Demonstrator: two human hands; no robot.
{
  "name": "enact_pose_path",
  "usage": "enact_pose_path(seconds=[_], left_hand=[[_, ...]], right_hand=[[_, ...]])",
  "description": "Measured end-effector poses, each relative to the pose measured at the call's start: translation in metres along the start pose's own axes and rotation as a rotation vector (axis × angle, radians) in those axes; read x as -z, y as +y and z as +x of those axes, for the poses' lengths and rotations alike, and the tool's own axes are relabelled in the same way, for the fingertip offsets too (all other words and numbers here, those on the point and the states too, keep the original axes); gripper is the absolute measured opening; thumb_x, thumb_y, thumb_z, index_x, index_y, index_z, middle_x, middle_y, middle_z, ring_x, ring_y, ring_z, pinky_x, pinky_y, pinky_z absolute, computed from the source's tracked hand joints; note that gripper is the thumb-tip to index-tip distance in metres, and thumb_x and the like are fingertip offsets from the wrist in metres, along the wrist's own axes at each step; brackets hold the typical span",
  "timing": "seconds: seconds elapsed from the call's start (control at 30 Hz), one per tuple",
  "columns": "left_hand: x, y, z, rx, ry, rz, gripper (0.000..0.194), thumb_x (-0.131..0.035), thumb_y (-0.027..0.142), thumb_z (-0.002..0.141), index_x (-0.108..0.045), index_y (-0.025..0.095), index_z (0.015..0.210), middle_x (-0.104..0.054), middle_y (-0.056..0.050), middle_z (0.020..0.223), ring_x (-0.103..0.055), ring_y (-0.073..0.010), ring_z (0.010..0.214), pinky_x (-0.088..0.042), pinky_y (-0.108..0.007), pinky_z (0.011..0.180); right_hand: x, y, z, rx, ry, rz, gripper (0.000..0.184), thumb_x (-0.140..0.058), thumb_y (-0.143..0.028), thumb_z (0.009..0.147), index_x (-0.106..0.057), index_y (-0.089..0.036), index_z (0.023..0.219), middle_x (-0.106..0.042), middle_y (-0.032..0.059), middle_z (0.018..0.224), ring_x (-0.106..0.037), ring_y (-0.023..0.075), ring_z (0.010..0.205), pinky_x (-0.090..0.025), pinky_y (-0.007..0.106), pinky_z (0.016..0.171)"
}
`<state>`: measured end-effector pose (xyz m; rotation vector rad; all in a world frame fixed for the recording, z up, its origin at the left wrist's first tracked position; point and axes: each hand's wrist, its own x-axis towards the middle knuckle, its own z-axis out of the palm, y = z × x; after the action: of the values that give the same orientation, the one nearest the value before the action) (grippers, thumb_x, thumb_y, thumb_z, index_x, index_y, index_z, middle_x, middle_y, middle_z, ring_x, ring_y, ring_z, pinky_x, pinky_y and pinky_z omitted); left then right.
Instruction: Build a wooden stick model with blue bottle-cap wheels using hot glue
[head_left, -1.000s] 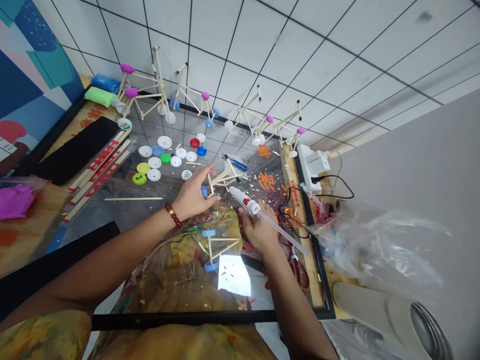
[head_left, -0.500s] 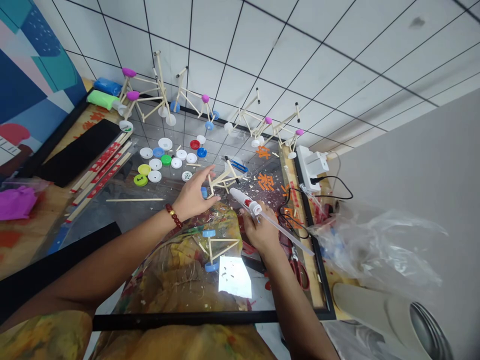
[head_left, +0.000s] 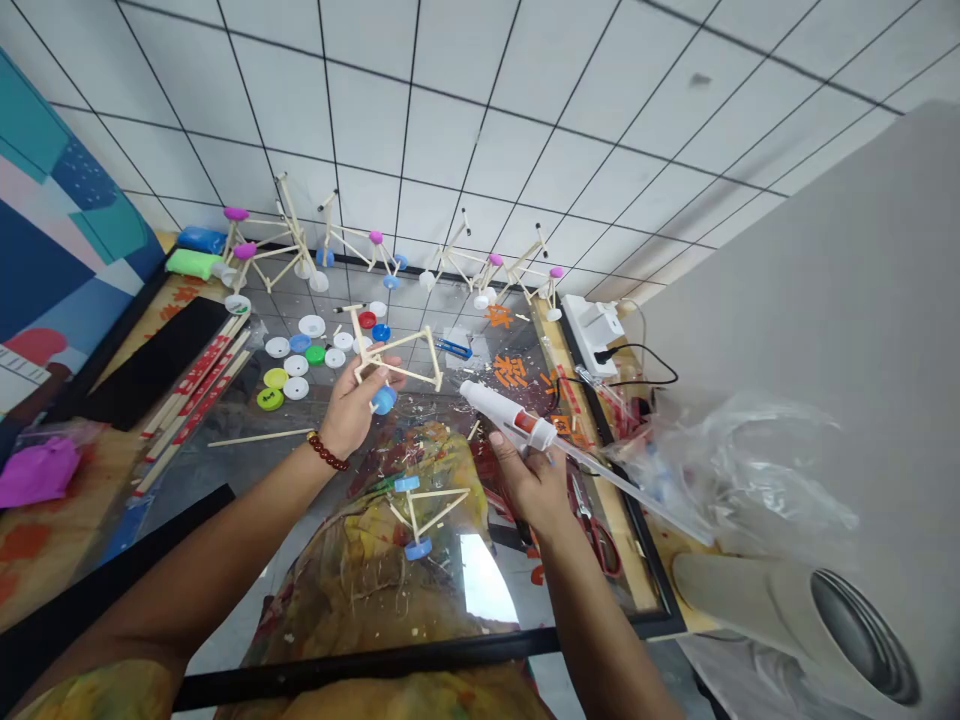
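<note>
Gripping white glue gun (head_left: 510, 422) in right hand (head_left: 529, 484), fingers wrapped closed around it, long axis slanting up-left, clear glue stick (head_left: 637, 492) trailing lower right. Holding small stick frame (head_left: 397, 358) up in left hand (head_left: 349, 412), fingers curled closed under it, blue bottle cap (head_left: 384, 400) at its near corner, gun tip pointing toward it, just apart, left hand nearer. Beyond, loose bottle caps (head_left: 296, 362), then stick models (head_left: 300, 235) near tiled wall (head_left: 480, 120).

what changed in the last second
The left hand has lifted the stick frame, with its blue cap, off the table, up and leftward. The right hand still holds the hot glue gun, and the nearer stick frame stays put.
</note>
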<state>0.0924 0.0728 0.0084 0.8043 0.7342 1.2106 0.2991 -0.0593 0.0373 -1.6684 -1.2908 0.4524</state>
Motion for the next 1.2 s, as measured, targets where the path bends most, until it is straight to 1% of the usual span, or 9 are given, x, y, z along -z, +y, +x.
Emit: enact_pose_path(seconds=[0.07,0.17,0.33,0.5,0.7,0.9,1.1,1.2], left_hand=[[-0.004,0.006,0.0,0.113,0.016,-0.136,0.029,-0.072,0.026,0.081,-0.064,0.019,0.108,-0.073,-0.006,0.099,-0.072,-0.0201,0.086,-0.058,-0.041,0.087],[-0.007,0.012,-0.001,0.234,0.034,-0.214,0.021,-0.065,0.023,0.087,-0.063,0.016,0.107,-0.074,-0.008,0.095,-0.073,-0.0219,0.087,-0.058,-0.045,0.09],[-0.009,0.013,-0.002,0.33,0.05,-0.276,0.016,-0.058,0.024,0.092,-0.065,0.015,0.104,-0.075,-0.009,0.096,-0.073,-0.0227,0.09,-0.056,-0.047,0.095],[-0.011,0.014,-0.004,0.364,0.064,-0.321,0.018,-0.054,0.022,0.093,-0.066,0.013,0.103,-0.075,-0.01,0.094,-0.073,-0.0217,0.086,-0.058,-0.045,0.093],[-0.013,0.014,-0.006,0.385,0.053,-0.363,0.015,-0.055,0.02,0.093,-0.067,0.013,0.099,-0.075,-0.009,0.091,-0.073,-0.0205,0.083,-0.056,-0.047,0.096],[-0.014,0.012,-0.006,0.423,0.08,-0.392,0.017,-0.054,0.019,0.093,-0.067,0.012,0.101,-0.074,-0.011,0.09,-0.073,-0.0206,0.081,-0.056,-0.046,0.095],[-0.017,0.014,-0.008,0.429,0.101,-0.412,0.019,-0.049,0.017,0.095,-0.066,0.01,0.101,-0.074,-0.011,0.087,-0.073,-0.0206,0.079,-0.057,-0.047,0.093],[-0.017,0.014,-0.008,0.429,0.098,-0.406,0.019,-0.049,0.017,0.095,-0.066,0.01,0.101,-0.074,-0.011,0.088,-0.073,-0.0204,0.079,-0.058,-0.046,0.092]], right_hand=[[0.002,-0.005,-0.001,-0.007,0.024,0.046,0.029,-0.066,-0.044,0.085,-0.07,-0.019,0.1,-0.076,0.0094,0.097,-0.07,0.0282,0.094,-0.053,0.047,0.092],[0.002,-0.011,0.001,-0.001,0.045,0.076,0.028,-0.066,-0.044,0.085,-0.071,-0.02,0.099,-0.076,0.0084,0.095,-0.071,0.0273,0.091,-0.054,0.046,0.09],[-0.003,-0.019,0.011,0.033,0.038,0.025,0.031,-0.065,-0.048,0.085,-0.07,-0.02,0.098,-0.075,0.0088,0.097,-0.069,0.0277,0.094,-0.052,0.048,0.094],[-0.009,-0.03,0.019,0.151,-0.013,-0.068,0.031,-0.06,-0.047,0.089,-0.07,-0.02,0.099,-0.073,0.0093,0.098,-0.066,0.0273,0.1,-0.049,0.047,0.098],[-0.016,-0.029,0.027,0.239,-0.031,-0.179,0.031,-0.054,-0.048,0.092,-0.069,-0.021,0.096,-0.071,0.0095,0.095,-0.065,0.0272,0.095,-0.05,0.046,0.093],[-0.018,-0.027,0.033,0.242,-0.063,-0.198,0.031,-0.054,-0.048,0.093,-0.067,-0.021,0.1,-0.07,0.0095,0.098,-0.064,0.0267,0.095,-0.049,0.045,0.093],[-0.017,-0.032,0.034,0.224,-0.053,-0.163,0.032,-0.056,-0.049,0.091,-0.066,-0.019,0.094,-0.07,0.0101,0.093,-0.065,0.0271,0.092,-0.05,0.043,0.09],[-0.017,-0.034,0.036,0.213,-0.05,-0.148,0.031,-0.057,-0.049,0.09,-0.066,-0.02,0.093,-0.069,0.0092,0.092,-0.065,0.0264,0.091,-0.051,0.042,0.088]])
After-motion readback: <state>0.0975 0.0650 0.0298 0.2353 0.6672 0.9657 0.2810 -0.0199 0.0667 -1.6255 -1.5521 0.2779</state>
